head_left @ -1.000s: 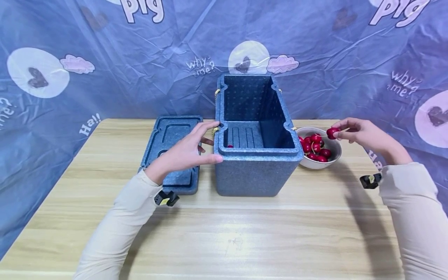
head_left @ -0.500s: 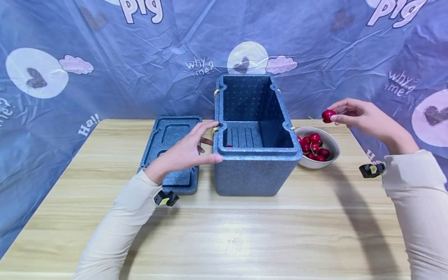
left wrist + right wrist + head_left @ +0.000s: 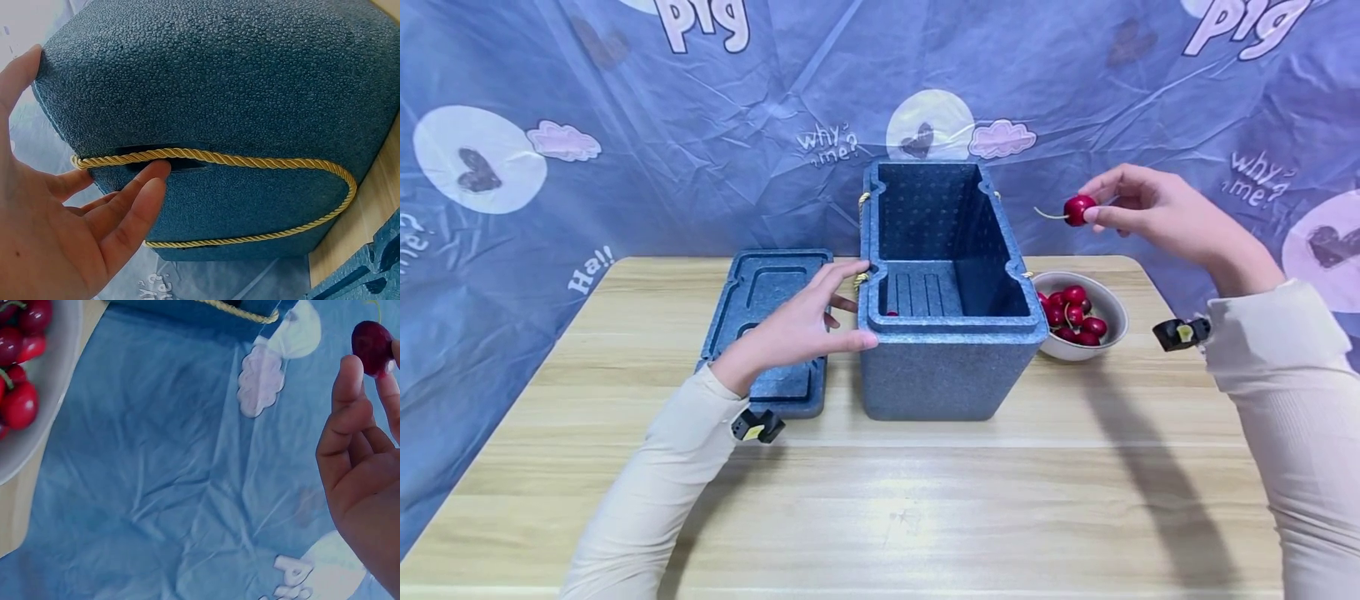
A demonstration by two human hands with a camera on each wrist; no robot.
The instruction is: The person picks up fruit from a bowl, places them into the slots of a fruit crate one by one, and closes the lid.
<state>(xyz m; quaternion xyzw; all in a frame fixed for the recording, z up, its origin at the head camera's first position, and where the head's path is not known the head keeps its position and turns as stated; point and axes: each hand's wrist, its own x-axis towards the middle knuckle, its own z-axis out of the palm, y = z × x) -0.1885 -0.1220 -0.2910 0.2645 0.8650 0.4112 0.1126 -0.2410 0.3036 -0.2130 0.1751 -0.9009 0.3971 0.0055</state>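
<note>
Between the thumb and fingers of my right hand (image 3: 1165,208) is a dark red cherry (image 3: 1078,210), its pale green stem pointing left. This hand is raised behind and above a white bowl (image 3: 1118,333) that holds several cherries (image 3: 1075,315). My left hand (image 3: 797,321) touches the left side of a blue-grey foam box (image 3: 951,379), its fingers fairly straight and spread, with the thumb at the front corner. In the left wrist view the fingertips lie near a gold rope (image 3: 250,161) on the box's side. A bit of red (image 3: 892,314) shows inside the lidless box.
Left of the box, a blue-grey foam lid (image 3: 775,283) lies flat on the wooden table (image 3: 880,508), partly covered by the left hand. The bowl stands close against the box's right side. A blue printed cloth (image 3: 700,167) hangs behind the table.
My right hand has lifted the cherry up out of the bowl and moved it leftward, toward the box. The left hand has stayed in place against the box.
</note>
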